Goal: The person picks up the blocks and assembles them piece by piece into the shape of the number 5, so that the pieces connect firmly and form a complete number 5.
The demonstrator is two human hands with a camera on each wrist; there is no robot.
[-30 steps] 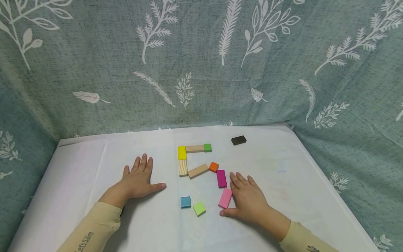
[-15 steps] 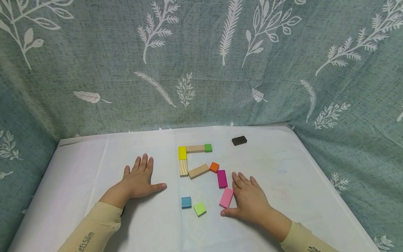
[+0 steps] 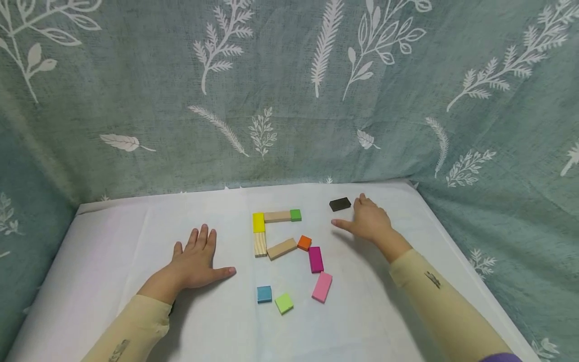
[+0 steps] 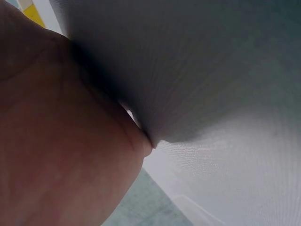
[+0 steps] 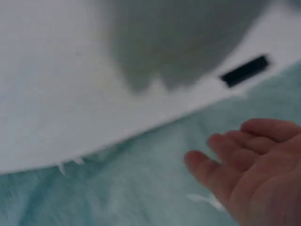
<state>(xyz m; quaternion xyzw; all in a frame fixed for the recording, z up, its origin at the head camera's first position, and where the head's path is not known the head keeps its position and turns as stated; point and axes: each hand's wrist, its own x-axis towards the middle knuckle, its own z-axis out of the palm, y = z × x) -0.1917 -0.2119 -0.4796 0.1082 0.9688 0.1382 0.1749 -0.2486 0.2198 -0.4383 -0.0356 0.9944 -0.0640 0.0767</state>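
Near the far edge of the table lies a black block (image 3: pixel 340 204). My right hand (image 3: pixel 371 221) hovers just right of it, thumb spread from the fingers and holding nothing. In the right wrist view, the fingers (image 5: pixel 249 150) bend slightly, apart from the black block (image 5: pixel 245 71). My left hand (image 3: pixel 194 261) rests on the white cloth with fingers spread, left of the blocks. Its palm (image 4: pixel 70 132) fills much of the left wrist view. A pink block (image 3: pixel 322 287) and a magenta block (image 3: pixel 315 259) lie end to end, close to an orange cube (image 3: pixel 304 243).
Yellow (image 3: pixel 258 222), striped (image 3: pixel 260 244) and plain wooden blocks (image 3: pixel 281 249) join in a line, with another wooden block (image 3: pixel 277 216) and a green cube (image 3: pixel 295 215) behind. Blue (image 3: pixel 264 294) and lime blocks (image 3: pixel 284 303) lie in front. A patterned curtain (image 3: pixel 289 100) borders the table.
My right hand has left the side of the pink block and moved away from me to the black block. The left hand and the blocks stay in place.
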